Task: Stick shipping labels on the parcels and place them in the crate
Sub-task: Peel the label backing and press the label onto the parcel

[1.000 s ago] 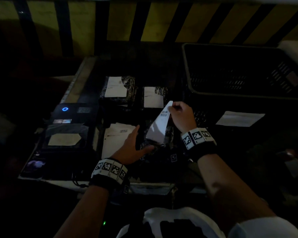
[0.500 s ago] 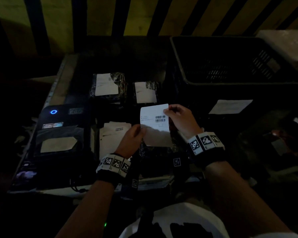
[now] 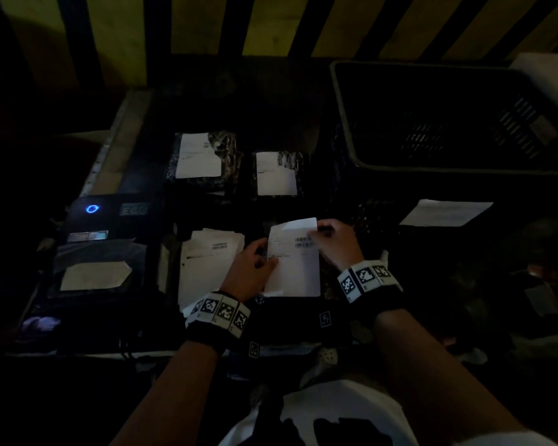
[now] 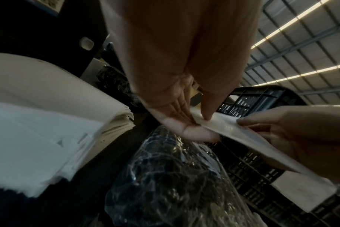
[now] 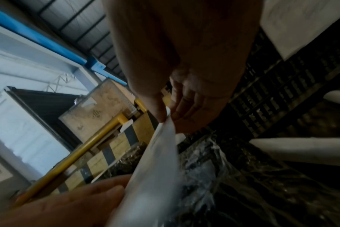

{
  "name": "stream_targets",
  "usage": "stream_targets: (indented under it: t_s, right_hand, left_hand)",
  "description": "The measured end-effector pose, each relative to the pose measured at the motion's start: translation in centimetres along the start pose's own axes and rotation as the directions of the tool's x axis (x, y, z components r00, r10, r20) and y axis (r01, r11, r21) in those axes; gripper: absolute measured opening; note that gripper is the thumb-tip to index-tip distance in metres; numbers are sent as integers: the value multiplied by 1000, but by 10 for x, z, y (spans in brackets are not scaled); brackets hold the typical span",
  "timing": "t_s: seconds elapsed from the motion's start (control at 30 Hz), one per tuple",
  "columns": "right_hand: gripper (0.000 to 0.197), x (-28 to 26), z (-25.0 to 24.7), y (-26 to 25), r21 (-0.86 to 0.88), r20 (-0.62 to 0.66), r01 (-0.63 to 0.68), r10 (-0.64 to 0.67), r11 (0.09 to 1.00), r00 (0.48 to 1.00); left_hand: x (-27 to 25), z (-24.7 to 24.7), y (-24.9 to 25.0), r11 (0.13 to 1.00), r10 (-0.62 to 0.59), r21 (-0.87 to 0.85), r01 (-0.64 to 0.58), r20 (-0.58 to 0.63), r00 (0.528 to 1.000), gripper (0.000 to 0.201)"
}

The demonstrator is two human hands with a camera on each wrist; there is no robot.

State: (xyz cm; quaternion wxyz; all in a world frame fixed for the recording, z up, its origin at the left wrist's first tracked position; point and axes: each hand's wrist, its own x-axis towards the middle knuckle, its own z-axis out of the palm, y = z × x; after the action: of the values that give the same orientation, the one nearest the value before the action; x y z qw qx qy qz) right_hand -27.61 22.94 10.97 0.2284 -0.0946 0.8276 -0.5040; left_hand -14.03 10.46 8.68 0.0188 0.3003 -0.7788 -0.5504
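Observation:
A white shipping label (image 3: 295, 262) with a barcode hangs flat between both hands over a dark plastic-wrapped parcel (image 4: 175, 176) at the table's front. My left hand (image 3: 268, 255) pinches the label's left edge, thumb on top. My right hand (image 3: 316, 231) pinches its far right corner, which curls up. In the left wrist view the label (image 4: 252, 142) floats just above the parcel. Two wrapped parcels (image 3: 203, 159) (image 3: 277, 173) with labels on them lie farther back. The black crate (image 3: 464, 170) stands at the right; its inside is dark.
A stack of label sheets (image 3: 210, 259) lies left of my hands. A black printer (image 3: 110, 214) with a blue light sits at the far left. A white paper (image 3: 445, 212) is on the crate's front wall. A yellow-and-black striped barrier runs behind the table.
The label went from edge-on in my right hand alone to flat and face up. My left hand left the parcel and took the label's left edge; the label sank closer to the parcel.

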Motion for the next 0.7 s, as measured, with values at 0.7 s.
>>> stream_targets:
  t_s: [0.7]
  right_hand:
    - [34, 46, 11, 25, -181, 54, -112, 123, 977, 991]
  left_hand:
    - [37, 13, -11, 970, -126, 212, 121, 12, 992, 56]
